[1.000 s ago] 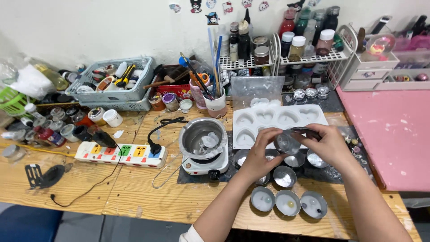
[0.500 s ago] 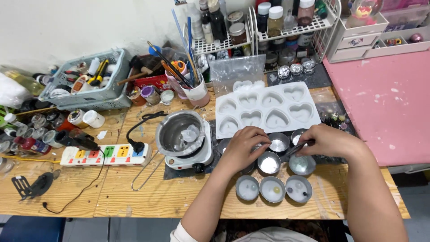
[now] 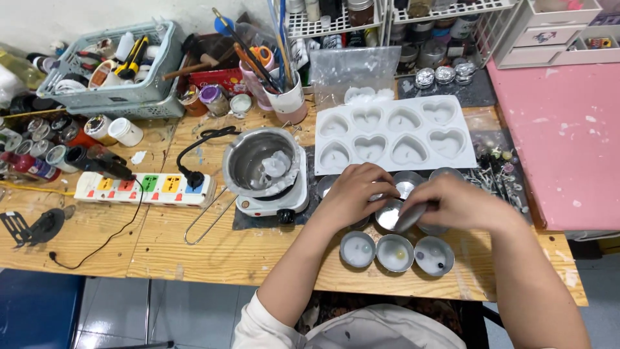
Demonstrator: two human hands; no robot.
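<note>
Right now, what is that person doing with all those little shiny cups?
A person at a cluttered wooden table has both hands among small round metal tins. The left hand rests over one tin, and the right hand tilts another tin above it. Three tins sit in a row at the table's front edge. Behind the hands lies a white heart-shaped mould, and to the left a metal pot stands on a small hot plate.
</note>
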